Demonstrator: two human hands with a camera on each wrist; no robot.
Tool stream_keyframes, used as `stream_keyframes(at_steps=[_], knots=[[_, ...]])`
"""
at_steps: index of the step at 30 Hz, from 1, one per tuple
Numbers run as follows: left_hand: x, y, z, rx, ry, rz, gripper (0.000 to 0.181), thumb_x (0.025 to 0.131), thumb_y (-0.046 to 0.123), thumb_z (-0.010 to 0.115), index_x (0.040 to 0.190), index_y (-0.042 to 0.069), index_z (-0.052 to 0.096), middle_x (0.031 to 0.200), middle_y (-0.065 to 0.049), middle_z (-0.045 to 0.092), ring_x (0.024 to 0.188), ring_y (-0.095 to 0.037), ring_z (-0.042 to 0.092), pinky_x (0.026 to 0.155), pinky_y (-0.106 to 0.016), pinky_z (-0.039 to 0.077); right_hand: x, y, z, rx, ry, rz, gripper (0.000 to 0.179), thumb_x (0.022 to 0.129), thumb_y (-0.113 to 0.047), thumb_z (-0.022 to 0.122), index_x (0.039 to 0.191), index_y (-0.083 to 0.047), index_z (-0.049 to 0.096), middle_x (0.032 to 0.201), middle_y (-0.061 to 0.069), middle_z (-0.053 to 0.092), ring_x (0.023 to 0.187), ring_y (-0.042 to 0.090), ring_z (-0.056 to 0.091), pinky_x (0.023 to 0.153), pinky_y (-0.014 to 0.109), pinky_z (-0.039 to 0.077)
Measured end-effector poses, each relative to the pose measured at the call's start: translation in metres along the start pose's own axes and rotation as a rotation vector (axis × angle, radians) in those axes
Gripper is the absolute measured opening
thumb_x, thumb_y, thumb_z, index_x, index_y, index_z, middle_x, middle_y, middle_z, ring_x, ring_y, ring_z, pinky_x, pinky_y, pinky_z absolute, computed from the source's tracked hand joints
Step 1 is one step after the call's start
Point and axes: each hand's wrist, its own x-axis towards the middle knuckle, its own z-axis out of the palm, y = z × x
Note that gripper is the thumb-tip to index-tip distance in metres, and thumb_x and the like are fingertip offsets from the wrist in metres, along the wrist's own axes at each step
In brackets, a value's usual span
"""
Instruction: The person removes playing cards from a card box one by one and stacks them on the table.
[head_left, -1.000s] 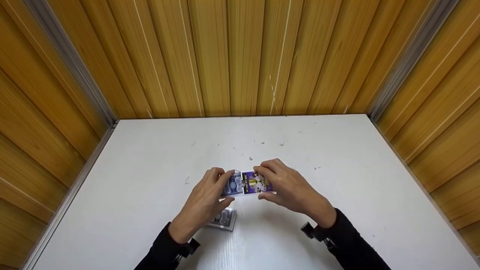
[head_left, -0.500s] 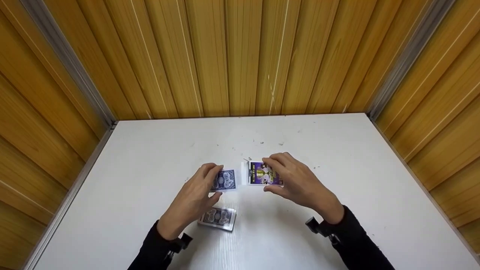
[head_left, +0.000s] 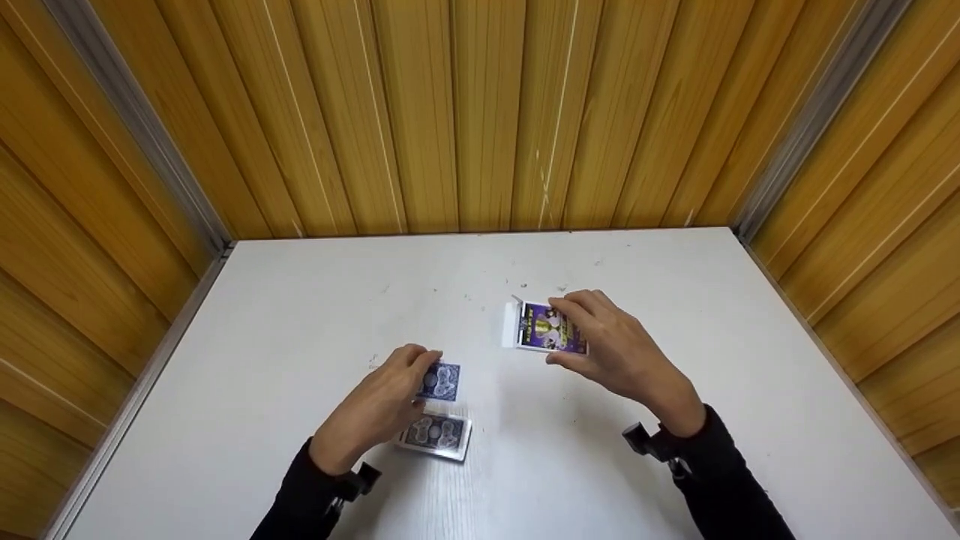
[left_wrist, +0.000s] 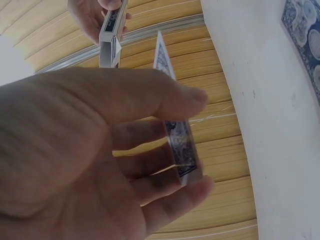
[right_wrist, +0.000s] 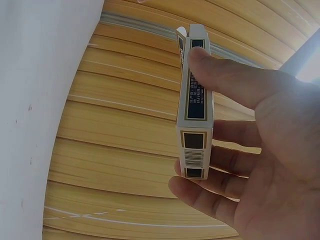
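Between thumb and fingers, my left hand (head_left: 382, 401) holds a thin blue-backed playing card (head_left: 442, 381), seen nearly edge-on as a playing card (left_wrist: 179, 142) in the left wrist view. Right below it on the table, a stack of playing cards (head_left: 437, 436) lies with patterned backs up. My right hand (head_left: 619, 349) grips a card box (head_left: 551, 328) by its long edges, purple with a gold trophy picture. The flap at the box's left end stands open. In the right wrist view the card box (right_wrist: 196, 110) shows its narrow side and a barcode on its end.
A white table (head_left: 300, 322) with small dark marks lies under both hands. Wood-patterned panels (head_left: 480, 112) wall it in at the back and both sides, with grey metal strips at the corners.
The card has come out of the box. My left hand has carried it left, then down over the stack, while my right hand has moved the box up and right.
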Motion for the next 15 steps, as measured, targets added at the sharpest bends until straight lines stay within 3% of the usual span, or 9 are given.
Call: stream_keyframes(at_steps=[5,11,15], knots=[[-0.001,0.001,0.007,0.005,-0.087,-0.007,0.062,0.076,-0.016,0.077,0.133,-0.004,0.056,0.124,-0.018,0.057,0.114,-0.03,0.058,0.092,-0.043,0.055,-0.001,0.004,0.002,-0.004,-0.013,0.016,0.072,0.08,-0.034,0.092,0.137,-0.003,0.061,0.128,0.011,0.06,0.114,0.025,0.058,0.082,0.038,0.054],[-0.001,0.008,0.016,-0.036,-0.236,-0.147,0.061,0.075,-0.017,0.075,0.132,-0.002,0.059,0.132,-0.023,0.056,0.124,-0.037,0.055,0.098,-0.05,0.051,-0.001,0.006,0.003,0.0,-0.013,0.018,0.072,0.08,-0.035,0.091,0.137,-0.003,0.061,0.128,0.011,0.061,0.113,0.025,0.058,0.08,0.038,0.053],[-0.002,0.009,0.021,-0.038,-0.284,-0.177,0.058,0.075,-0.015,0.076,0.13,0.0,0.061,0.132,-0.023,0.055,0.123,-0.038,0.056,0.097,-0.052,0.051,0.0,0.006,0.003,0.005,-0.007,0.013,0.071,0.079,-0.034,0.092,0.136,-0.003,0.062,0.127,0.011,0.061,0.113,0.024,0.058,0.079,0.037,0.053]])
